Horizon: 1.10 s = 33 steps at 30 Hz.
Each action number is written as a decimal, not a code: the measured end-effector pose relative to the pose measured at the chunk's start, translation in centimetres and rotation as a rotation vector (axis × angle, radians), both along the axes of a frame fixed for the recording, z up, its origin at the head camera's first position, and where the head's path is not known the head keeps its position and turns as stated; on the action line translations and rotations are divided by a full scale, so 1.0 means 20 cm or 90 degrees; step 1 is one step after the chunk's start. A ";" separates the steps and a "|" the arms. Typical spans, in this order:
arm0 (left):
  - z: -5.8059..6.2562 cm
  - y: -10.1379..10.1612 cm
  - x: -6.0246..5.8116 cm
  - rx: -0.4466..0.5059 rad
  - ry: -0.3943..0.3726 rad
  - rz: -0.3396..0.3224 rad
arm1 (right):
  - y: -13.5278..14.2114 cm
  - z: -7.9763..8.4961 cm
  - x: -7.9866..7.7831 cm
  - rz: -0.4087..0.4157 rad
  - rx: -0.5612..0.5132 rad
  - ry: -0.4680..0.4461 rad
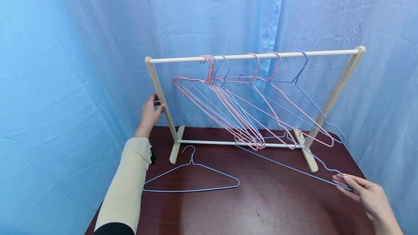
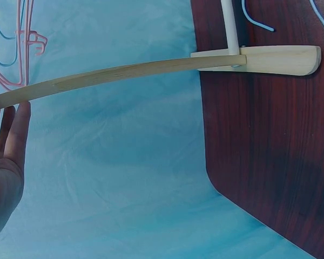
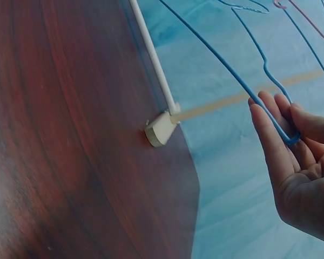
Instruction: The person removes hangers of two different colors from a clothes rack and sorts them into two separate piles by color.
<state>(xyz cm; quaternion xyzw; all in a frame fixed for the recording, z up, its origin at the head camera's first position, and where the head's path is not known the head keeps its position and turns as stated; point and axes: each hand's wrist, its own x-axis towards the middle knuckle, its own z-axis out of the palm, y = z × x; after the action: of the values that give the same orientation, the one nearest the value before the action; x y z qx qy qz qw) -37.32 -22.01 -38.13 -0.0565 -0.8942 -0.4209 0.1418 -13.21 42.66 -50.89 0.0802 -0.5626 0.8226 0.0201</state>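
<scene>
My left hand (image 1: 151, 113) holds the left wooden post (image 1: 168, 116) of a clothes rack, thumb in front and fingers behind; in the left wrist view its fingertips meet the post's edge. At the right, my right hand (image 1: 372, 195) pinches one lower corner of a blue wire hanger (image 1: 294, 168) between thumb and fingers. That hanger slants in front of the rack's lower bar, its hook toward the rack. Pink hangers (image 1: 210, 70) and blue ones hang from the white top bar (image 1: 183, 60), several bunched left of centre. Another blue hanger (image 1: 196, 191) lies flat on the table.
The rack stands on wooden feet (image 1: 311, 160) on a dark brown table (image 1: 261, 209). Light blue curtains (image 1: 98, 46) surround the table at the back and sides. The rightmost hanger on the bar is blue (image 1: 306, 62).
</scene>
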 end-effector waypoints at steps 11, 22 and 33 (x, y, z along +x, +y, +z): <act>0.01 0.00 0.01 0.004 0.001 -0.002 | -0.10 -0.03 -0.05 0.035 0.088 -0.038; 0.01 0.01 0.01 0.007 -0.005 0.000 | -0.28 -0.08 -0.11 0.116 0.071 0.023; 0.01 0.00 0.01 0.005 0.000 0.001 | -0.45 -0.09 -0.18 0.147 0.112 0.028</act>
<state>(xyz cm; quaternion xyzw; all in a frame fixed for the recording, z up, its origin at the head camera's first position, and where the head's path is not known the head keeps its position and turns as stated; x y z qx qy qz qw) -37.15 -21.93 -37.92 -0.0548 -0.8925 -0.4245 0.1422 -16.86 33.60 -52.71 0.1641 -0.6188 0.7651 -0.0691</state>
